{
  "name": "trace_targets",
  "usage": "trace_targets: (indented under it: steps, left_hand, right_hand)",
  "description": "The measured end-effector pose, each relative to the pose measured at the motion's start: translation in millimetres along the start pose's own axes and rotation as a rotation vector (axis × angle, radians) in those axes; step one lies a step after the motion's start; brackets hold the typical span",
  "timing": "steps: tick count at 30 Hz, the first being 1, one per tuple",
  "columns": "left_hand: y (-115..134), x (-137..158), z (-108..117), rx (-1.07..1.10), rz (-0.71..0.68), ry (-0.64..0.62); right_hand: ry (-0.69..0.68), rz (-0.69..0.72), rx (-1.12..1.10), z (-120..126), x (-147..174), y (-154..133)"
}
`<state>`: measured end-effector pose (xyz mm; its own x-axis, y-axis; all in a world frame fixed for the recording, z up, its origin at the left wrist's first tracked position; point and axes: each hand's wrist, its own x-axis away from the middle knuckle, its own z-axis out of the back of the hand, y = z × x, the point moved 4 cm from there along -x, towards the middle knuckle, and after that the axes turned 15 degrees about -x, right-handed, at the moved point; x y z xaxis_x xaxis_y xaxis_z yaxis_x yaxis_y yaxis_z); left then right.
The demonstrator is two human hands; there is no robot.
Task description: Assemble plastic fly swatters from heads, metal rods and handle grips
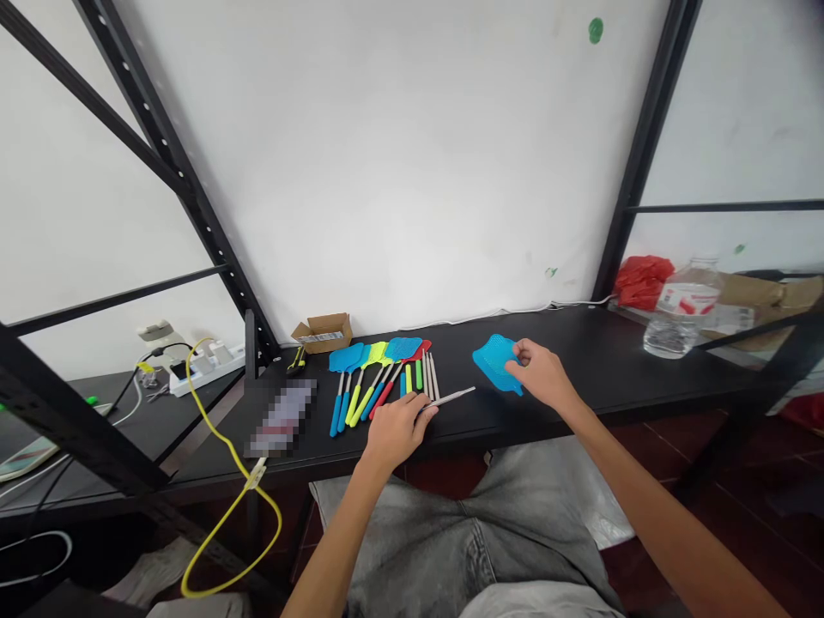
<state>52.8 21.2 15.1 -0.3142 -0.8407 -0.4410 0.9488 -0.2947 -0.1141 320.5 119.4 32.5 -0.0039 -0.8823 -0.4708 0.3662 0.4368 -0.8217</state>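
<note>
My left hand [397, 425] is closed around a thin grey metal rod [457, 396], whose bare end points right over the black table. My right hand [542, 372] pinches the edge of a blue perforated fly swatter head [495, 359]; whether more heads lie under it I cannot tell. Left of these, several assembled fly swatters [357, 400] lie side by side, with blue, yellow and red heads and handles. Between them and my left hand are loose coloured handles [418, 374] and several loose metal rods [432, 376], partly hidden by my fingers.
A small open cardboard box [325, 333] stands at the back, with a yellow-black tool [297, 361] beside it. A blurred-out object [283, 419] with a yellow cable [222, 438] lies left. A water bottle [682, 313] and red plastic bag [644, 281] stand right, near black shelf posts [634, 163].
</note>
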Motion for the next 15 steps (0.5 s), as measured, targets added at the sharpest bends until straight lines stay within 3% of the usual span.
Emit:
trace_targets:
  steps: [5,8,12,15]
  left_hand:
    - [-0.4,-0.1,-1.4,-0.001,-0.003,0.017]
    - [-0.3,-0.2,-1.7,0.002,-0.011,0.019]
    - [-0.2,0.3,-0.7,0.001,-0.007,0.023]
    - [-0.1,0.5,-0.4,0.002,-0.006,0.019]
  right_hand:
    - [0.105,-0.243,-0.564,-2.6,-2.3,14.5]
    - [0.073,-0.332,-0.817,-9.3,-2.0,18.4]
    - [0.026,-0.367,-1.0,-17.2,-1.4,23.0]
    - [0.029,-0.415,-0.982,-21.2,0.4,27.6]
